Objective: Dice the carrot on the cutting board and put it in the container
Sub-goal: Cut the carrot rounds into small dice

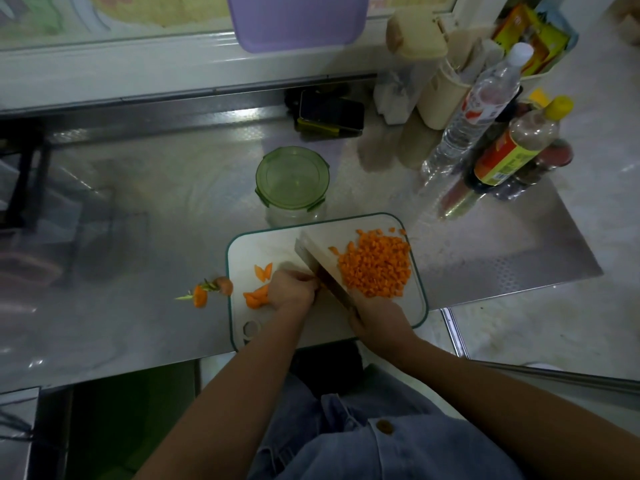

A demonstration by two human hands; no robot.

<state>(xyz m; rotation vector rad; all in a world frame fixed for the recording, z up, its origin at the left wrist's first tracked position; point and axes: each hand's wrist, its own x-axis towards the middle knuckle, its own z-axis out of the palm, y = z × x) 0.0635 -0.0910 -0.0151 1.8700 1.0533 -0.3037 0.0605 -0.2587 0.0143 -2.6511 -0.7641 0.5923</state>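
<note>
On the cutting board [263, 247], the cleaver [318, 252] runs roughly 11 to 5 o'clock, and that line splits everything. The diced pile [375, 265] sits on its 3 o'clock side, and the uncut carrot pieces [257, 296] are on the 9 o'clock side. The right hand [377, 318] is wrapped round the cleaver's handle at the 5 o'clock end. The left hand [292, 289] is curled knuckles-to-blade over the uncut pieces, which poke out at its 9 o'clock; can't see what's under the fingertips.

The container [294, 214] is at 12 o'clock from the board, just past the far edge, with its green lid [292, 178] on. The left hand is more or less straight below it, so I'd guess that's the one to pop the lid. Chopping looks mostly done.

Labels: the yellow-capped bottle [519, 147] has a red and yellow one and the water bottle [481, 109] a red and white one, both too blurry to read.
</note>
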